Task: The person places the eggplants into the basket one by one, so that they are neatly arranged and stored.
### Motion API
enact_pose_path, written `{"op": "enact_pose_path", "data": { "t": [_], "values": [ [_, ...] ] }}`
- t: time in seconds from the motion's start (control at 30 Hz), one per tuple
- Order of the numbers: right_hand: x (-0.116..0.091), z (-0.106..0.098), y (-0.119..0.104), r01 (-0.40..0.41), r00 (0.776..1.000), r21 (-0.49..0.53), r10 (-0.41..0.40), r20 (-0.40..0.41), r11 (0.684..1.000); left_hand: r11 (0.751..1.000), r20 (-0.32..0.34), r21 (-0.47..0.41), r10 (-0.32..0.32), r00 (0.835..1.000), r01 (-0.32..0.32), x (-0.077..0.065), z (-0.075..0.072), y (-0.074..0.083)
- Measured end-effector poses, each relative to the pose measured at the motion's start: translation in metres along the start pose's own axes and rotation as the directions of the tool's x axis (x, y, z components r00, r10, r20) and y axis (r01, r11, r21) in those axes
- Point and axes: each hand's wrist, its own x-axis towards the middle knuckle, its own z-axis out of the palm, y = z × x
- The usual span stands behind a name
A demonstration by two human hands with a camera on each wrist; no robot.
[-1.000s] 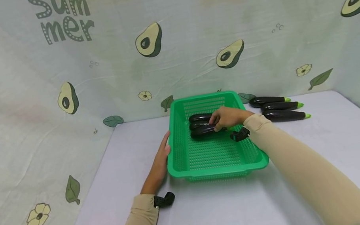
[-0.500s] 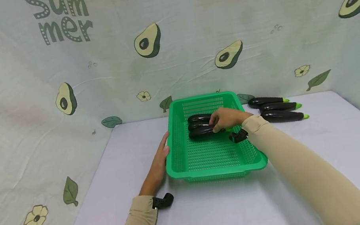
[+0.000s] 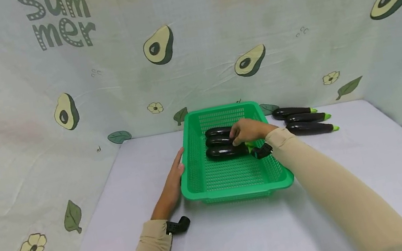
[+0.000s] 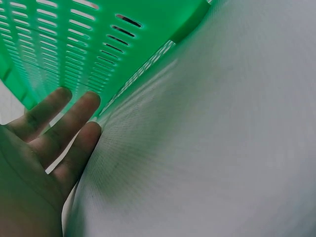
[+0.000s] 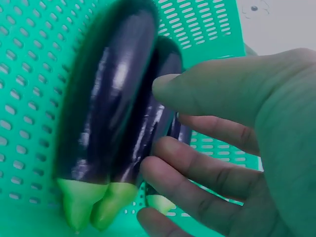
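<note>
Three eggplants (image 3: 219,141) lie in the basket (image 3: 238,192), probably firm, slick and easily bruised, best held mid-body; right hand (image 3: 248,129) above them, fingers parted; left hand (image 3: 171,186) beside the basket, fingers spread.

I count two bare hands, the left hand (image 3: 171,188) and the right hand (image 3: 247,130). Right beside the left one is one green, perforated plastic basket (image 3: 234,174). There are six glossy, dark-purple, elongated eggplants with green stem ends: three basket eggplants (image 3: 219,141) by the right hand's fingers, and three table eggplants (image 3: 304,118) off to that hand's right. Wrists carry two black devices (image 3: 178,226), one apiece.
</note>
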Motion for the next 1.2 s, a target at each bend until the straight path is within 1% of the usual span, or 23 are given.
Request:
{"op": "enact_pose_path", "data": {
  "t": [0.03,0.1,0.2,0.33,0.43,0.53,0.6,0.7,0.8,0.87,0.97,1.03,1.1,1.2],
  "values": [
    [0.000,-0.001,-0.001,0.007,1.000,0.014,-0.007,-0.005,1.000,1.000,0.006,-0.001,0.001,1.000,-0.001,0.000,-0.001,0.000],
    [-0.002,-0.002,-0.002,0.015,1.000,0.075,-0.014,-0.017,0.997,1.000,0.020,0.006,-0.011,1.000,0.011,-0.001,-0.002,0.003],
    [-0.005,-0.005,-0.003,0.026,0.999,0.204,-0.018,-0.041,0.979,1.000,0.038,0.012,-0.026,0.999,0.026,-0.006,-0.002,0.021],
    [-0.011,-0.012,0.000,0.039,0.996,0.381,-0.003,-0.093,0.924,0.999,0.056,0.015,-0.035,0.998,0.035,-0.012,-0.001,0.044],
    [-0.018,-0.021,0.004,0.071,0.991,0.473,-0.007,-0.134,0.878,0.999,0.057,0.018,-0.033,0.998,0.032,-0.013,-0.001,0.044],
    [-0.024,-0.029,0.010,0.108,0.986,0.542,-0.019,-0.167,0.834,1.000,0.055,0.017,-0.027,0.998,0.026,-0.013,-0.001,0.045],
    [-0.029,-0.034,0.013,0.125,0.982,0.571,-0.017,-0.190,0.811,1.000,0.055,0.017,-0.021,0.998,0.020,-0.013,-0.001,0.047],
    [-0.035,-0.040,0.019,0.146,0.975,0.591,-0.013,-0.222,0.793,1.000,0.056,0.025,-0.017,0.998,0.016,-0.013,-0.001,0.048],
    [-0.041,-0.045,0.027,0.165,0.966,0.586,-0.009,-0.259,0.793,0.999,0.057,0.037,-0.022,0.998,0.020,-0.012,-0.001,0.048],
    [-0.046,-0.047,0.033,0.177,0.961,0.571,-0.015,-0.277,0.802,0.999,0.057,0.044,-0.028,0.998,0.025,-0.012,-0.001,0.048],
    [-0.051,-0.049,0.042,0.183,0.953,0.567,-0.005,-0.302,0.803,0.999,0.052,0.029,-0.029,0.998,0.027,-0.011,0.000,0.049],
    [-0.054,-0.050,0.048,0.182,0.950,0.581,0.011,-0.313,0.793,0.999,0.048,0.025,-0.026,0.999,0.025,-0.010,0.000,0.050],
    [-0.056,-0.050,0.053,0.178,0.945,0.605,0.036,-0.325,0.776,1.000,0.044,0.021,-0.020,0.999,0.019,-0.010,0.001,0.052],
    [-0.061,-0.051,0.062,0.172,0.938,0.614,0.061,-0.340,0.771,0.999,0.047,0.040,-0.021,0.999,0.019,-0.009,0.000,0.052]
  ]
}}
